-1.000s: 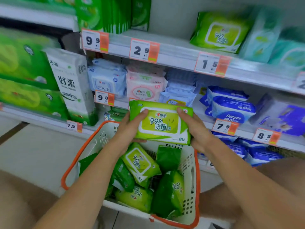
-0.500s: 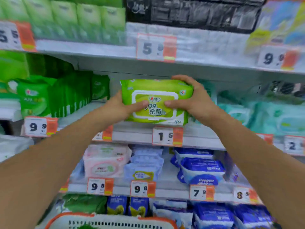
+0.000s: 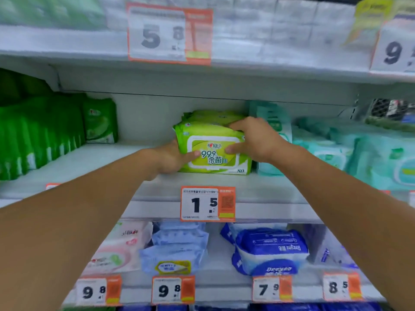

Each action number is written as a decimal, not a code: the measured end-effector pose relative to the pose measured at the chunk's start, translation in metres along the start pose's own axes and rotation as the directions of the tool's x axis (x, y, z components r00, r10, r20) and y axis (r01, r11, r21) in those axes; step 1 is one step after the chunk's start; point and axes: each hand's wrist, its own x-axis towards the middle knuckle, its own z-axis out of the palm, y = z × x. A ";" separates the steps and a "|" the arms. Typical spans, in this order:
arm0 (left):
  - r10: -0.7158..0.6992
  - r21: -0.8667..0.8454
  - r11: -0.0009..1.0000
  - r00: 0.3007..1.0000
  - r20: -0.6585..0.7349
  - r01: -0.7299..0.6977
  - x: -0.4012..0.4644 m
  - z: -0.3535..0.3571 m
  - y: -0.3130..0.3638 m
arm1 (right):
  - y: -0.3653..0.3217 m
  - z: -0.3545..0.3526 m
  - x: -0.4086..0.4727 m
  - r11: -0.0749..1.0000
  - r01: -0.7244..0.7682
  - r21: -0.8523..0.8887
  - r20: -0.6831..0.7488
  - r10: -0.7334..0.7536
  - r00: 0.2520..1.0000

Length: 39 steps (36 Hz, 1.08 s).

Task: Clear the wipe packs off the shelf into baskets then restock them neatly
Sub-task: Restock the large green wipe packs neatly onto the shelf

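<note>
A lime-green wipe pack stands upright on the white middle shelf, in front of another lime-green pack behind it. My left hand grips the front pack's left end, thumb across its label. My right hand grips its right end, fingers over the top edge and thumb on the front. The basket is out of view.
Dark green packs fill the shelf's left part. Pale teal packs crowd its right, one touching the held pack. Bare shelf lies between the green rows. A 1.5 price tag hangs below. Pink, light blue and dark blue packs sit lower.
Both hands carried the lime-green pack up from the basket and pushed it back onto the middle shelf. It now stands on the shelf. The view has risen, losing the basket.
</note>
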 end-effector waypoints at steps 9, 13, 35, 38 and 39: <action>-0.049 0.072 0.996 0.999 -0.007 0.050 0.004 -0.004 -0.007 | -0.006 -0.014 -0.008 0.983 -0.005 -0.186 0.056 0.016 0.998; -0.043 0.175 0.984 0.998 0.040 0.035 0.002 -0.005 0.002 | -0.008 -0.017 -0.010 0.962 -0.040 -0.271 0.128 0.077 0.989; -0.537 0.257 0.805 0.841 -0.072 0.535 -0.375 0.164 -0.305 | -0.182 0.293 -0.361 0.841 -0.518 0.159 0.859 0.140 0.492; -0.566 0.396 0.744 0.823 -0.056 0.538 -0.396 0.176 -0.320 | -0.185 0.314 -0.378 0.704 -0.697 0.136 0.890 0.223 0.399; -0.563 0.433 0.734 0.826 -0.044 0.523 -0.397 0.176 -0.321 | -0.187 0.319 -0.378 0.621 -0.773 0.131 0.893 0.265 0.364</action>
